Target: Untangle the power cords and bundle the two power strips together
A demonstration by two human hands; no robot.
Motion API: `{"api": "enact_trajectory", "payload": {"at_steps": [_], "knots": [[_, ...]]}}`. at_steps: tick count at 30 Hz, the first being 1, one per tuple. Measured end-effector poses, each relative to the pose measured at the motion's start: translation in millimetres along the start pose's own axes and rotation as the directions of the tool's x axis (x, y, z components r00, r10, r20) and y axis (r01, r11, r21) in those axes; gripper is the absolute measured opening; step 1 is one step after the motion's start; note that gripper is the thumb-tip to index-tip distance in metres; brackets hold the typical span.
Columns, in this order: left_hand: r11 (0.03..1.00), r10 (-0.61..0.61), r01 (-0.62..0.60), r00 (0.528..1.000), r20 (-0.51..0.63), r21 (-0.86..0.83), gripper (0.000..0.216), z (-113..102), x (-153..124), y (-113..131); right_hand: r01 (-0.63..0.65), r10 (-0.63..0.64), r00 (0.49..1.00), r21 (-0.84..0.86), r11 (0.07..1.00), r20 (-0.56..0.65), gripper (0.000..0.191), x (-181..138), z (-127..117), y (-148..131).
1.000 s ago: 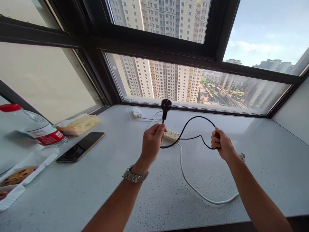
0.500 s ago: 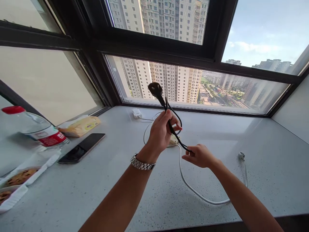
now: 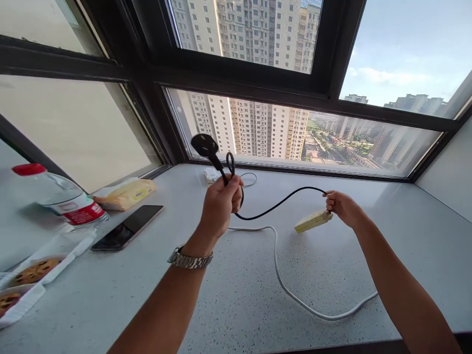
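Left grip (image 3: 219,204), right grip (image 3: 341,206): one black cable (image 3: 280,202)

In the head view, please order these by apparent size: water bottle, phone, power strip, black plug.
1. water bottle, nearest the camera.
2. phone.
3. power strip and black plug look alike; unsure.

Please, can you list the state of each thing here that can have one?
left hand, closed on the black cable, below its plug
right hand, closed on the black cable farther along
plug, unplugged, held up in the air
power strip, tilted, one end at the right hand
water bottle, red cap on
phone, screen dark, lying flat
cookie tray, wrapper open
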State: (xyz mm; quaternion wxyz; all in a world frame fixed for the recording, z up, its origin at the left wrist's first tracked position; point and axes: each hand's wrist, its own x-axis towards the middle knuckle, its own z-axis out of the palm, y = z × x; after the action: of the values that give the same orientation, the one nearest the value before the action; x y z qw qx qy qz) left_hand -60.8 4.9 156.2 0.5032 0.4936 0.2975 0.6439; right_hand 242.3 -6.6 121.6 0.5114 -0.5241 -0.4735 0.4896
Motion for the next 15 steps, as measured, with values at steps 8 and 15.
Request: {"api": "enact_trajectory", "payload": {"at_steps": [8,15], "knots": [[0.945,-0.312,0.320,0.942,0.121,-0.060,0.054,63,-37,-78,0.436,-0.574,0.815,-0.565,0.700,-0.082,0.037,-40,100,15],[0.854,-0.448,0.440,0.893,0.037,-0.277,0.048,54,-17,-84,0.571,-0.614,0.747,-0.719,0.396,0.255,0.042,-64,133,74]]}}
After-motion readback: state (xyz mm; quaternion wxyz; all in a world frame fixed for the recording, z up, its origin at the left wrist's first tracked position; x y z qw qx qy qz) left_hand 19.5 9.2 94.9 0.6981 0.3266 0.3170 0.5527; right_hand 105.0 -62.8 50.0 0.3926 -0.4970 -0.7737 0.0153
